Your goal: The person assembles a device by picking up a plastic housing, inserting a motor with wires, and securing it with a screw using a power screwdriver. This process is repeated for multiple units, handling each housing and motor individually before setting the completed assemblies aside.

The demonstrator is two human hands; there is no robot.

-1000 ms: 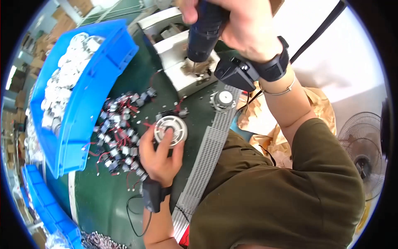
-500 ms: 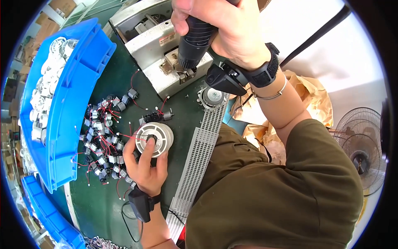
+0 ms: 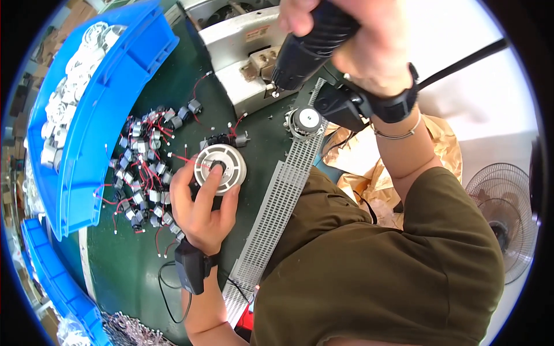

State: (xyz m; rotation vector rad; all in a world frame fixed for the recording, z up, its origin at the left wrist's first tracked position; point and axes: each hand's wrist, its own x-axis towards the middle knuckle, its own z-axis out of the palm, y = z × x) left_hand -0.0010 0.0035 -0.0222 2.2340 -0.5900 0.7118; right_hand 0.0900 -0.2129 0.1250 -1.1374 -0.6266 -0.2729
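Note:
My right hand [image 3: 378, 49] is wrapped round a black electric screwdriver [image 3: 303, 55], which slants down to the left. Its bit end, with a small bright tip, shows just in front of a metal screw feeder [image 3: 245, 85]; whether a screw sits on it I cannot tell. On the green table, my left hand [image 3: 202, 222] grips a round white plastic housing [image 3: 235, 173] with spoke-like openings. The index finger presses on a small black part [image 3: 218, 165] at its centre, and a red wire runs out beside it. The thumb and other fingers are at the rim.
Small motors [image 3: 141, 147] with red wires lie heaped left of the housing. A blue bin [image 3: 95, 121] of white plastic parts stands beyond them. Along the near table edge runs a perforated metal strip [image 3: 265, 213], a round silver-white part [image 3: 309, 119] at its far end. A fan [image 3: 499, 196] stands right.
The screwdriver has come away from the feeder's front toward me and to the right, and its tip now shows. My left hand stays on the housing. The whole view has shifted slightly.

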